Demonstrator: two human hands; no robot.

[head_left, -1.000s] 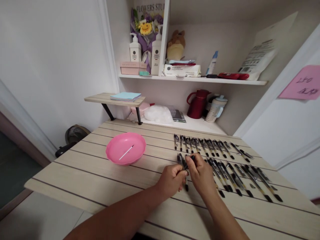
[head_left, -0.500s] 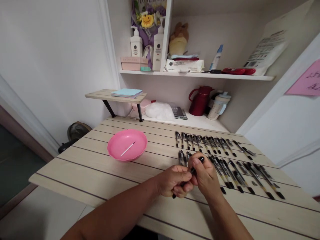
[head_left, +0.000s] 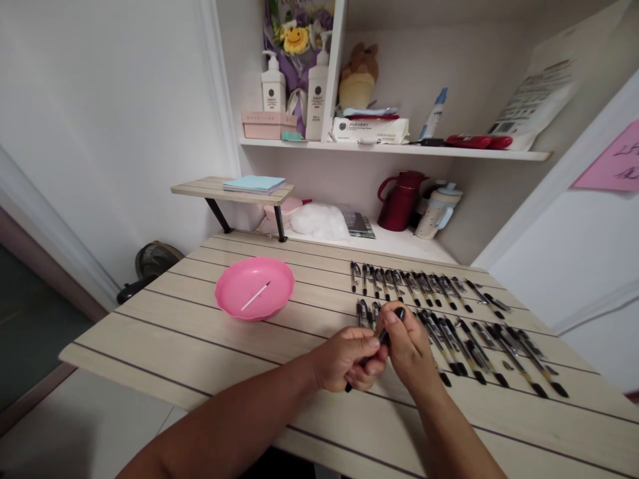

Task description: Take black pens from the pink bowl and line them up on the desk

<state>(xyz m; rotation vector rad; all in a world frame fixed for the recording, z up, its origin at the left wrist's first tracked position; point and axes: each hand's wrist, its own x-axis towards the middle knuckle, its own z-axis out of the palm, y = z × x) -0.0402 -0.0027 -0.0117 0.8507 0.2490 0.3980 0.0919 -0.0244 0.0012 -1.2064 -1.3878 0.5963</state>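
Note:
Both hands meet over the front part of the table, gripping one black pen (head_left: 384, 336). My left hand (head_left: 347, 359) is closed round the pen's lower part, whose black end sticks out below the fingers. My right hand (head_left: 407, 339) is closed on the upper end, and a black tip shows above its thumb. Behind and to the right of the hands lie two rows of disassembled pens, a back row (head_left: 418, 286) and a front row (head_left: 476, 352). To the left, a pink scalloped bowl (head_left: 232, 293) holds a thin white stick with a dark tip (head_left: 255, 296).
A small raised wooden stand (head_left: 200, 187) carries blue paper (head_left: 254, 183) at the table's back left. Behind the table are a white plastic bag (head_left: 319, 221), a red jug (head_left: 399, 203) and a pale tumbler (head_left: 438, 211). Above runs a white shelf (head_left: 424, 152) with bottles and boxes.
The hands stay together on the pen. My right hand has shifted slightly down and left, and a bit more of the pen's middle shows between the hands.

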